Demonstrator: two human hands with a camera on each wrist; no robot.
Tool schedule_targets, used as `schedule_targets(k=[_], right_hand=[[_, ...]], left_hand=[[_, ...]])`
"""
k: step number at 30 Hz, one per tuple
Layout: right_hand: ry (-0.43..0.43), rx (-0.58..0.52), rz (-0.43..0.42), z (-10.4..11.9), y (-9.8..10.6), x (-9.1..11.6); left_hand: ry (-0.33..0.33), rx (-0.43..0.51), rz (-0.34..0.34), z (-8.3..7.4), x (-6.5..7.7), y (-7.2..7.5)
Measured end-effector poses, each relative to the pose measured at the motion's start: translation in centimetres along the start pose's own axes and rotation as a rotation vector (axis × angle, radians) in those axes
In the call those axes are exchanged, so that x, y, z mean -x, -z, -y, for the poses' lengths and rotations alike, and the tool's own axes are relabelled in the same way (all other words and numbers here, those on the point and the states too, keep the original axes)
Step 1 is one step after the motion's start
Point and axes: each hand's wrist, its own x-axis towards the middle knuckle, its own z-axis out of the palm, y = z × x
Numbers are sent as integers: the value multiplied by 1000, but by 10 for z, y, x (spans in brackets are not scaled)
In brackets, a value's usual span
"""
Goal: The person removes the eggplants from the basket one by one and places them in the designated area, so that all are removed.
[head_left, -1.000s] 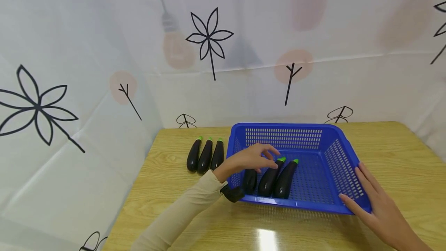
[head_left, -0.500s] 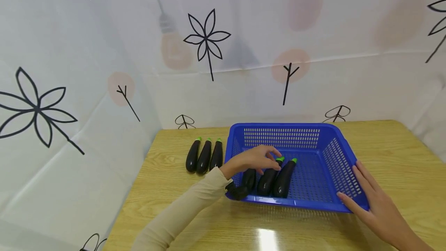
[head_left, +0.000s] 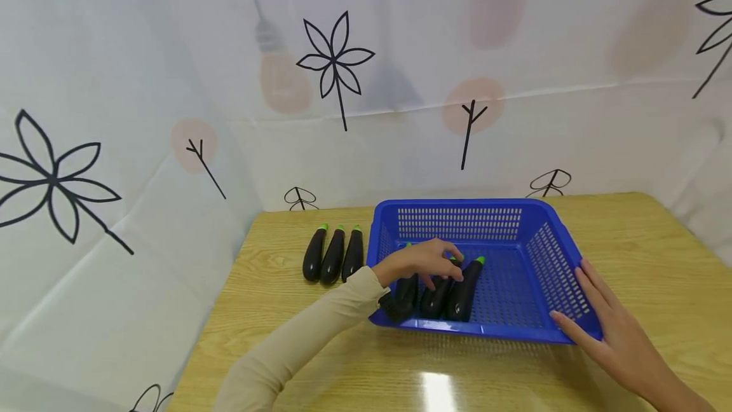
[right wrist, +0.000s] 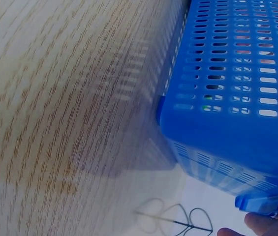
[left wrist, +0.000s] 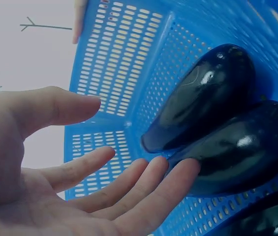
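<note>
A blue plastic basket (head_left: pixel 517 291) holds three dark eggplants with green tips at its left side: a left one (head_left: pixel 407 288), a middle one (head_left: pixel 433 301) and a right one (head_left: pixel 464 297). Over the middle eggplant hovers my left hand (head_left: pixel 429 259), palm down, fingers spread and nothing in its grasp. In the left wrist view, the fingertips (left wrist: pixel 190 169) overlap the stem end of an eggplant (left wrist: pixel 242 152). My right hand (head_left: pixel 617 339) holds the basket's near right corner, thumb over the front rim and fingers along the right side; only fingertips (right wrist: pixel 259 222) show at the rim in the right wrist view.
Three more eggplants lie side by side on the wooden table (head_left: pixel 274 310), left of the basket: one on the left (head_left: pixel 314 256), one in the middle (head_left: pixel 333 259), one on the right (head_left: pixel 354 256). A white patterned cloth (head_left: pixel 229 81) hangs behind and to the left.
My left hand has shifted slightly right and lower over the eggplants, uncovering the left eggplant's green tip. The right hand stays at the basket corner. The head view has drifted a little.
</note>
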Motion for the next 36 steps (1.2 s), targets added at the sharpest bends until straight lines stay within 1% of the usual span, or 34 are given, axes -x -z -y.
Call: schedule_targets(k=[6, 10, 12, 15, 20, 25, 28, 33, 36], right_hand=[[3, -4, -2, 0, 1, -1], [6, -5, -3, -1, 0, -1], [2, -6, -1, -1, 0, -1], [-6, -3, 1, -1, 0, -1], [-16, 4, 4, -1, 0, -1], [-6, 1, 3, 0, 0, -1], [-6, -4, 7, 0, 0, -1], [-16, -5, 9, 0, 0, -1], [-12, -9, 5, 0, 1, -1]], left_hand=[[20, 61, 22, -1, -9, -3], [53, 88, 33, -3, -15, -6], [70, 84, 37, -5, -16, -8], [87, 70, 39, -9, -17, -11], [105, -9, 25, -14, -20, -15], [138, -116, 18, -12, -28, -20], [159, -149, 35, -12, -31, -23], [182, -130, 90, -12, -35, -26], [187, -96, 108, -12, -38, -29]])
